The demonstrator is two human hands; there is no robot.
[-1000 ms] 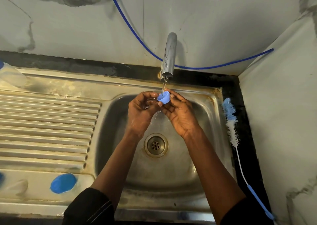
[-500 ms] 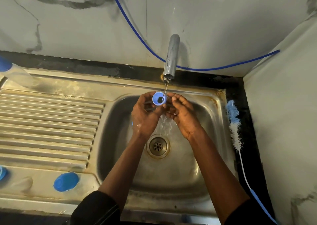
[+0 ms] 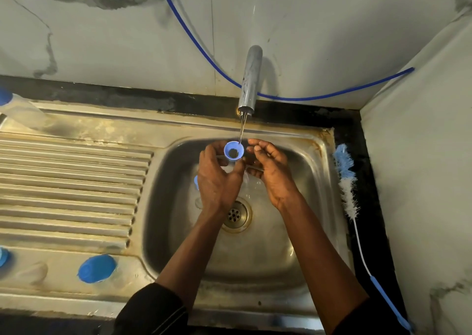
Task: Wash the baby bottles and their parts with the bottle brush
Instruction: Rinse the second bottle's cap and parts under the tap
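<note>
My left hand pinches a blue bottle ring under the thin stream from the tap, its opening facing up. Beside it, my right hand hovers with loosely curled fingers and holds nothing that I can see. Both hands are over the steel sink basin, above the drain. The bottle brush, blue and white bristles on a thin wire with a blue handle, lies along the sink's right edge. A small blue part peeks out left of my left hand.
On the ribbed drainboard lie a blue cap, a clear teat, another blue piece at the left edge, and a clear bottle with a blue part at the back left. A blue hose runs along the wall.
The ring has turned from side-on to opening-up under the water. My right hand has let go of it and drawn slightly right; the left hand alone holds it.
</note>
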